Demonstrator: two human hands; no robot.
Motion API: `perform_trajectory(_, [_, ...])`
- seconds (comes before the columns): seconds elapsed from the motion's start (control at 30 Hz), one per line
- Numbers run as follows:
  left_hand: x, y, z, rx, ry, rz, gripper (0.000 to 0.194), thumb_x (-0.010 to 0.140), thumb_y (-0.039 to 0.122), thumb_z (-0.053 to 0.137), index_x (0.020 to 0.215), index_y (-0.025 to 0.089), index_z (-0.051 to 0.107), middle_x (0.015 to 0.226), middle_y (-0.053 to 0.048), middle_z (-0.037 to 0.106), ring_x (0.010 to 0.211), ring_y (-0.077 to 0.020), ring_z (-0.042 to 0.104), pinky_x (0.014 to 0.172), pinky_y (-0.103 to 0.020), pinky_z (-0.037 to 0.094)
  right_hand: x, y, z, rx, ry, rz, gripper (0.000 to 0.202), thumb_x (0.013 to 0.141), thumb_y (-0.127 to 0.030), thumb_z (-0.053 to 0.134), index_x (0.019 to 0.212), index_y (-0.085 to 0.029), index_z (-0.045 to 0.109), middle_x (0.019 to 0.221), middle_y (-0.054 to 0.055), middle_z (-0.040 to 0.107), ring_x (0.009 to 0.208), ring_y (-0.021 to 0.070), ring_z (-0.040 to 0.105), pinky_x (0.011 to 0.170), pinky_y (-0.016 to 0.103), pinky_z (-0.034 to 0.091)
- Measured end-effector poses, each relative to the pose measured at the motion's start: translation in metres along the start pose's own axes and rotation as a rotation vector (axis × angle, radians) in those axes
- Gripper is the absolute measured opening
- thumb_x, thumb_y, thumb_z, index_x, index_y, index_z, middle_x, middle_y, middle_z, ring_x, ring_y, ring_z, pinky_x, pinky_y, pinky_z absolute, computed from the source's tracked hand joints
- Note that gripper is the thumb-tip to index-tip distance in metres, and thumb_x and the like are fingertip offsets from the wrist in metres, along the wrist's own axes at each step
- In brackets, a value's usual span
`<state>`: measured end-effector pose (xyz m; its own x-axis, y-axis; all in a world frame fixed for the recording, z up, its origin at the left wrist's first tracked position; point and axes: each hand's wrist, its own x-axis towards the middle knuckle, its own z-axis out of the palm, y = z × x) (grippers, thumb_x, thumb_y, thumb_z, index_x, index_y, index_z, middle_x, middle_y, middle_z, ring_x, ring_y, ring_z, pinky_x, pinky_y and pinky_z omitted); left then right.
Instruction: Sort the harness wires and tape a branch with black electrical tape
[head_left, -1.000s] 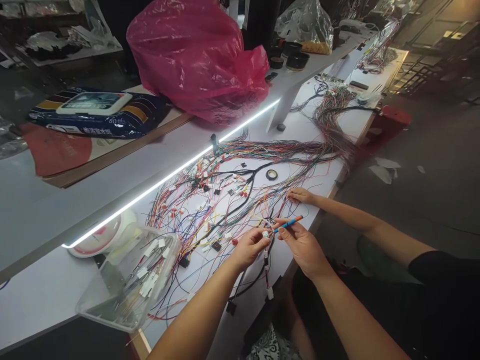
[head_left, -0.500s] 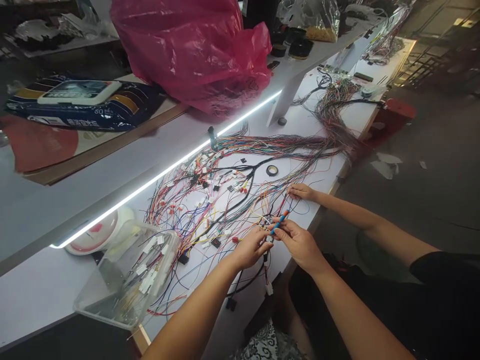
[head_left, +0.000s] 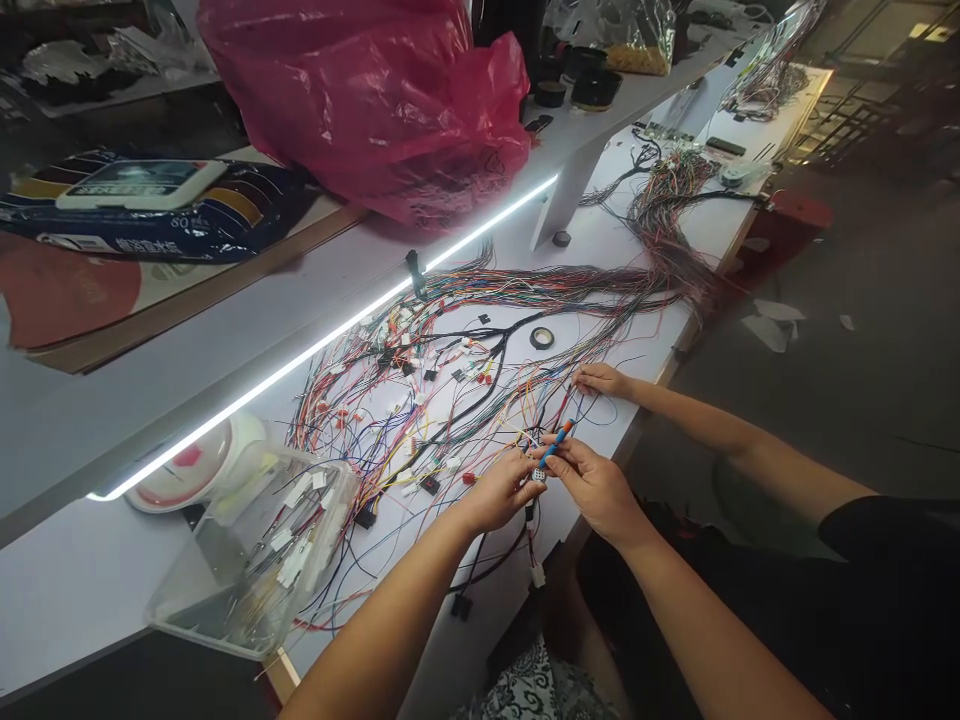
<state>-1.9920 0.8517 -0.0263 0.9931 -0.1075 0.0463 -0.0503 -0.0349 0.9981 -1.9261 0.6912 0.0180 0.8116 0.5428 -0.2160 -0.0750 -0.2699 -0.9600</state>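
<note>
A: Connector (head_left: 538,474), small, white, sits between both hands above the near edge of the surface (head_left: 90,570). Left hand (head_left: 499,490) grip pinched on it.
B: Right hand (head_left: 596,485)?
A: Grip clamped on a blue-orange tool (head_left: 555,446), tip at the connector. Pin detail too small to read.
B: Third hand?
A: Co-worker's hand (head_left: 604,380) on the wire harness (head_left: 465,390), body cut off right. Plastic bin (head_left: 255,545) near left, contents unclear.
</note>
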Motion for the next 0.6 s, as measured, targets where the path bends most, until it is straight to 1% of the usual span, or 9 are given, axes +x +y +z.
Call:
perform_trajectory(0.13, [0.0008, 0.0002, -0.0011, 0.013, -0.008, 0.001, 0.021, 0.082, 0.028, 0.063, 0.101, 0.025, 0.069, 0.088, -0.007, 0.056, 0.089, -0.0236, 0.046, 0.091, -0.033, 0.033, -0.0006, 0.0036, 0.0009, 0.021, 0.007, -0.01, 0.038, 0.087, -0.041, 0.058, 0.121, -0.025, 0.059, 0.112, 0.005, 0.069, 0.104, 0.0226, 0.064, 0.094, 0.04, 0.051])
perform_trajectory(0.27, [0.0008, -0.0014, -0.0017, 0.027, -0.026, 0.01, 0.02, 0.083, 0.029, 0.061, 0.102, 0.025, 0.069, 0.095, -0.009, 0.058, 0.094, -0.0247, 0.047, 0.094, -0.034, 0.032, -0.0001, 0.0063, 0.0012, 0.026, 0.008, -0.017, 0.037, 0.087, -0.04, 0.057, 0.121, -0.025, 0.059, 0.111, 0.005, 0.069, 0.105, 0.023, 0.063, 0.096, 0.042, 0.05])
perform_trajectory(0.43, [-0.0003, -0.0024, -0.003, 0.034, -0.036, 0.009, 0.022, 0.083, 0.032, 0.06, 0.103, 0.025, 0.068, 0.099, -0.009, 0.059, 0.098, -0.0258, 0.047, 0.094, -0.035, 0.032, 0.0005, 0.0038, 0.0014, -0.031, -0.001, -0.021, 0.035, 0.087, -0.04, 0.057, 0.12, -0.026, 0.061, 0.111, 0.005, 0.069, 0.103, 0.0231, 0.064, 0.095, 0.041, 0.05])
perform_trajectory(0.53, [-0.0005, -0.003, -0.0038, 0.089, -0.044, 0.038, 0.022, 0.086, 0.032, 0.057, 0.104, 0.025, 0.067, 0.099, -0.01, 0.059, 0.1, -0.026, 0.048, 0.095, -0.035, 0.033, 0.0007, 0.0028, 0.0011, -0.073, -0.011, -0.029, 0.036, 0.088, -0.04, 0.056, 0.121, -0.027, 0.061, 0.112, 0.004, 0.069, 0.103, 0.0235, 0.064, 0.095, 0.041, 0.05])
perform_trajectory(0.6, [-0.0005, -0.0036, -0.0041, 0.146, -0.052, 0.077, 0.023, 0.087, 0.031, 0.054, 0.106, 0.025, 0.065, 0.104, -0.01, 0.059, 0.103, -0.0258, 0.048, 0.096, -0.035, 0.033, 0.0007, 0.0026, 0.001, -0.106, -0.009, -0.042, 0.035, 0.088, -0.039, 0.056, 0.12, -0.028, 0.061, 0.112, 0.004, 0.068, 0.104, 0.024, 0.064, 0.096, 0.042, 0.049])
